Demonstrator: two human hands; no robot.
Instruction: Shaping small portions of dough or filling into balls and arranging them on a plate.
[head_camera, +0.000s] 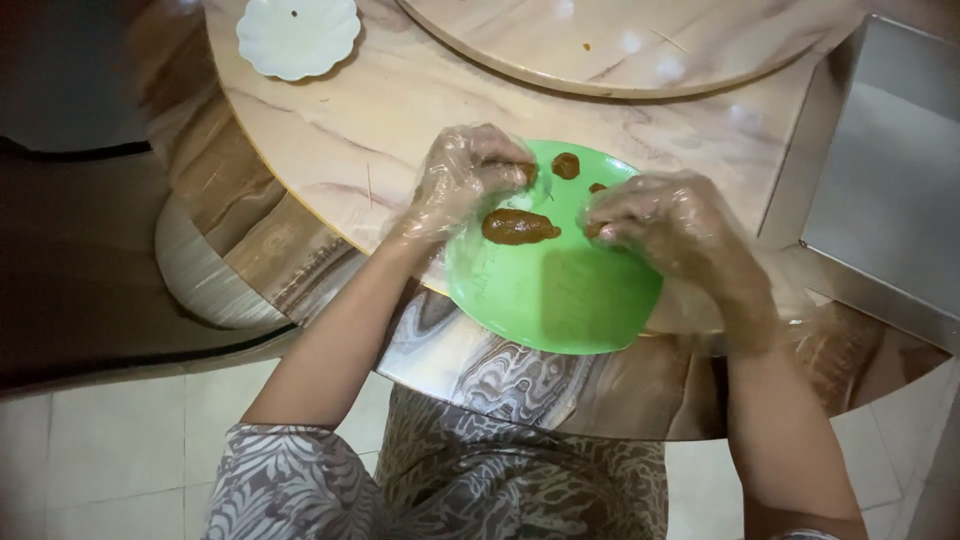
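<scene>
Where hands (570, 205) hover, brown lump (518, 227) between, on green plate (560, 300)

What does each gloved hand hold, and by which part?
The left hand pinches a small brown piece at its end. The right hand pinches another brown bit; its held part is hidden.

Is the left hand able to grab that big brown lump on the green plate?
Probably yes: the left hand sits at the plate's edge, right beside the lump, with nothing between them.
</scene>
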